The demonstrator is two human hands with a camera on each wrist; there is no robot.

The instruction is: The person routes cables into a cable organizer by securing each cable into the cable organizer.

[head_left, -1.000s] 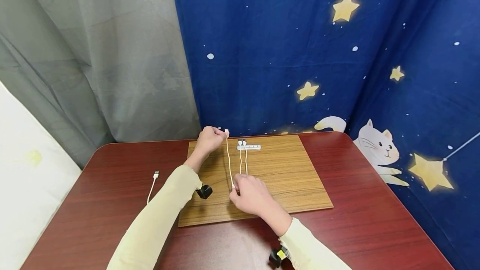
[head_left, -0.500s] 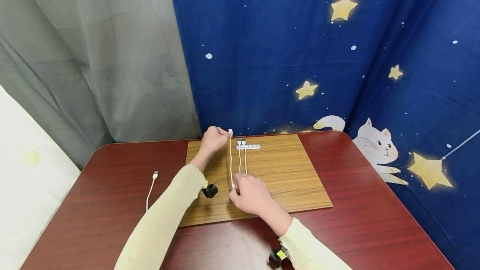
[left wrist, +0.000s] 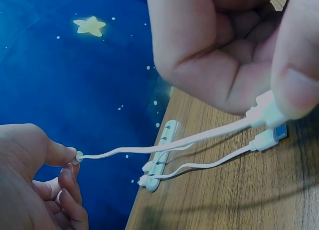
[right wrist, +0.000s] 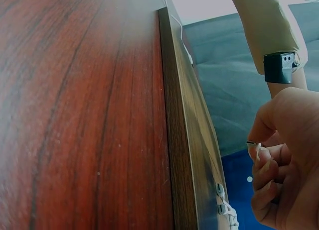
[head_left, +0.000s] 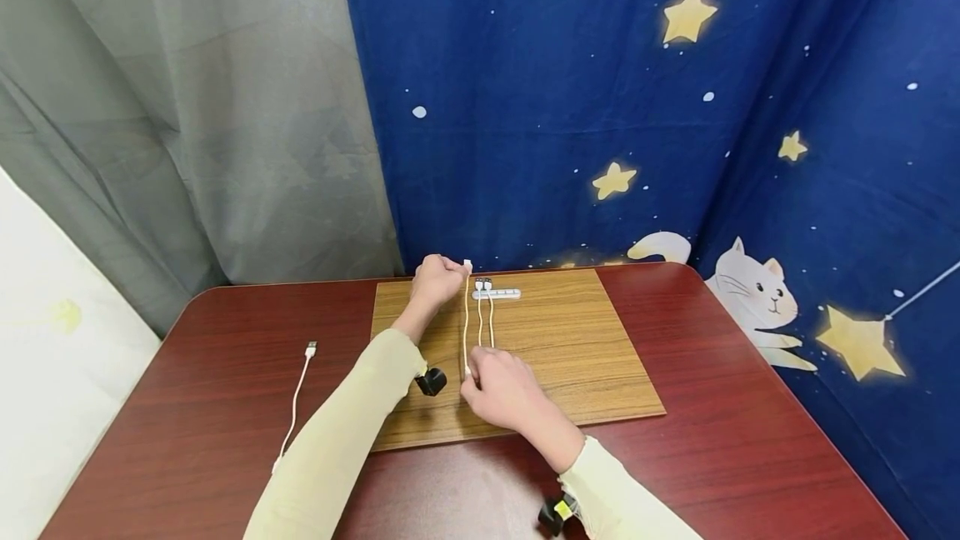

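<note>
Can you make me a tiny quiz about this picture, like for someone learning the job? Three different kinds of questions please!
1. True or false: the left hand and the right hand hold the same white cable.
2. How many clipped cables sit in the pale strip?
3. Seen from the person, where is the loose cable?
A) left of the wooden board
B) right of it
C) on top of it

Key: 1. True. 2. Two. 3. A.
</note>
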